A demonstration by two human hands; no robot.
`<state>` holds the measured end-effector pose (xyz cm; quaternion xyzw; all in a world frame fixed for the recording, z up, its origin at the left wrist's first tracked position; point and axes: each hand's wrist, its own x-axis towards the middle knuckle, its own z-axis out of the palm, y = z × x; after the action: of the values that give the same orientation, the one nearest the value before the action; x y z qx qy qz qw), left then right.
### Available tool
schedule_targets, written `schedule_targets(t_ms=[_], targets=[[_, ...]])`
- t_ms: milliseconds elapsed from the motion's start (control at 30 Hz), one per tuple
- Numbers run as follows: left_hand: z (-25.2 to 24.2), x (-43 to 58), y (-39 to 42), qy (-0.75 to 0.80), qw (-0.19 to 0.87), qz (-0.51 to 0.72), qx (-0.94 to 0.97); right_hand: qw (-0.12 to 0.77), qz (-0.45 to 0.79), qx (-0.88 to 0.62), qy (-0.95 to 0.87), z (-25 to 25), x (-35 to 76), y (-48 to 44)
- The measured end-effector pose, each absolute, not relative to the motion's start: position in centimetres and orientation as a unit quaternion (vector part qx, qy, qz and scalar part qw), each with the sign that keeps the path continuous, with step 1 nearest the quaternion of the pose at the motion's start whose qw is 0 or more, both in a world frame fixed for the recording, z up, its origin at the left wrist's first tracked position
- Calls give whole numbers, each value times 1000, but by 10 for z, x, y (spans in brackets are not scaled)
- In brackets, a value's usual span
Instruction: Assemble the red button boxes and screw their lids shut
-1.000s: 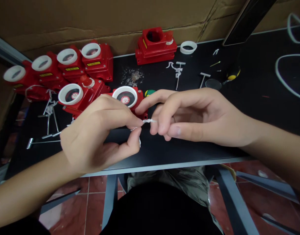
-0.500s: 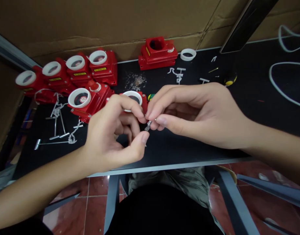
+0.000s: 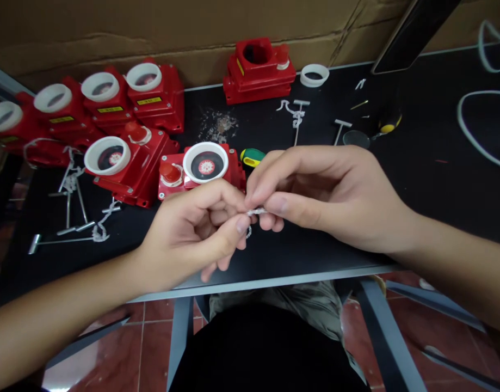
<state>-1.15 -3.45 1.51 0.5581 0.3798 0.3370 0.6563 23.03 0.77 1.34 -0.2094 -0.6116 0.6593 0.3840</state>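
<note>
A short length of thin silvery chain [image 3: 257, 211] is stretched between my two hands above the front of the black table. My left hand [image 3: 201, 226] pinches one end between thumb and index finger, and its other fingers curl below. From the right, my right hand [image 3: 319, 198] pinches the other end with thumb and fingertips. A small loop of it hangs under the left fingertips. Just behind my hands lies a red box [image 3: 172, 188] with a white-ringed round window and a red knob. A green and yellow screwdriver handle [image 3: 253, 157] is partly covered by my right hand.
Several red boxes [image 3: 155, 114] with white rings stand at the back left. An open red box [image 3: 260, 73] and a loose white ring [image 3: 314, 75] are behind. Small metal T-bar hammers with chains [image 3: 66, 239] lie left. A clear disc [image 3: 356, 139] lies right.
My left thumb and index finger have closed on the chain, which was held by the right hand with the left pinch open. The view has shifted slightly.
</note>
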Motion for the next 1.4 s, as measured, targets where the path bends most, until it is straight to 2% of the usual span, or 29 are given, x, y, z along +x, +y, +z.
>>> schedule_targets(t_ms=[200, 433, 800, 1200, 1400], targets=[[-2, -6, -31, 339, 709, 343, 515, 425, 645, -271, -574, 14, 233, 9], [-9, -4, -26, 340, 738, 354, 463, 428, 634, -298, -571, 19, 236, 13], [-2, -5, -28, 357, 708, 390, 468, 401, 638, -298, -586, 22, 236, -3], [-1, -5, -28, 384, 671, 387, 501, 385, 555, -327, -661, 24, 234, -11], [-3, -6, -30, 380, 669, 400, 498, 379, 554, -331, -664, 20, 234, -9]])
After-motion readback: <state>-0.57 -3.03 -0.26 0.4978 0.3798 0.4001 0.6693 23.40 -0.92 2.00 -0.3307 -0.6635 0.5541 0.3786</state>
